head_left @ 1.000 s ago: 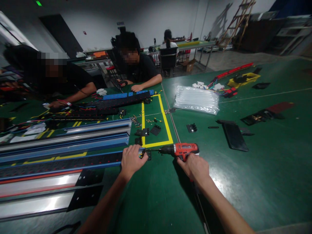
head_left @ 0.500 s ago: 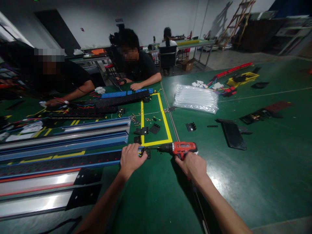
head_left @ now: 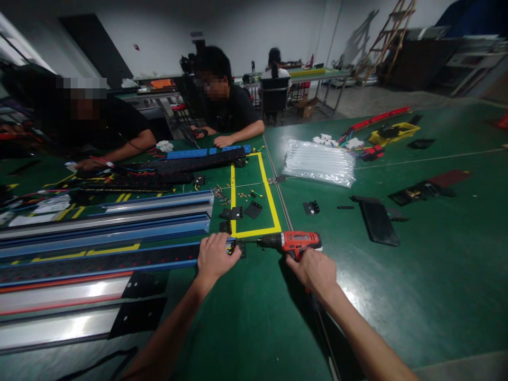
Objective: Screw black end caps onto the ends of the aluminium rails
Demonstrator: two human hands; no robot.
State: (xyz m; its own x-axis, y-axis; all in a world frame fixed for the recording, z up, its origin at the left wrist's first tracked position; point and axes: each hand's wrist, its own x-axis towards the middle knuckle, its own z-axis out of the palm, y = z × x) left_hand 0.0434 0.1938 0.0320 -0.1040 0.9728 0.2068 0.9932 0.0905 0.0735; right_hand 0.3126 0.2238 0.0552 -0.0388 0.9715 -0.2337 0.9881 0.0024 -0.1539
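Observation:
My right hand (head_left: 316,269) is wrapped round the grip of a red and black cordless drill (head_left: 299,242), held level. Its long thin bit (head_left: 248,242) points left and reaches the end of a long blue-edged black strip (head_left: 159,258). Over that end my left hand (head_left: 216,255) is closed, thumb toward the bit. A small black bracket (head_left: 242,250) shows just beyond the thumb; whether it touches the strip I cannot tell. Black brackets (head_left: 253,209) and loose screws (head_left: 222,196) lie beyond my left hand.
Blue and silver profiles (head_left: 190,225) lie left, with red-edged ones (head_left: 71,291) nearer. Yellow tape (head_left: 273,211) marks the green table. Clear-wrapped tubes (head_left: 319,163), a black tray-like piece (head_left: 379,222) and a yellow bin (head_left: 408,128) stand right. Two co-workers (head_left: 242,114) sit across.
Both hands and the drill keep nearly the same place, the bit still at the strip's end. The whole view has shifted very slightly.

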